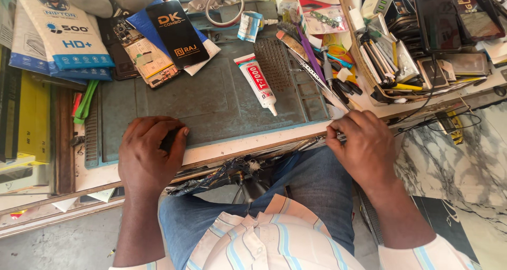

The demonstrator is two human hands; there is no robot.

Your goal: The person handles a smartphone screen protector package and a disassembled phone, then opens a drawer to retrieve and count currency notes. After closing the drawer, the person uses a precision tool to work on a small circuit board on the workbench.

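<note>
My left hand [148, 154] rests at the near edge of a teal work mat [211, 101], fingers curled around a small dark object that is mostly hidden. My right hand [362, 143] sits at the bench's front right edge, fingertips pinched on a thin metal tool [322, 82] that runs up and left over the mat's corner. A white glue tube with a red label [257, 82] lies on the mat between my hands. An opened phone with its boards exposed [145, 56] lies at the mat's upper left.
Black and blue packets [177, 32] and white screen-guard packs [58, 29] lie at the upper left. A roll of tape [224, 6] is at the top. Tools, pens and phone parts [380, 58] crowd the right side. Cables [449, 119] hang off the right edge.
</note>
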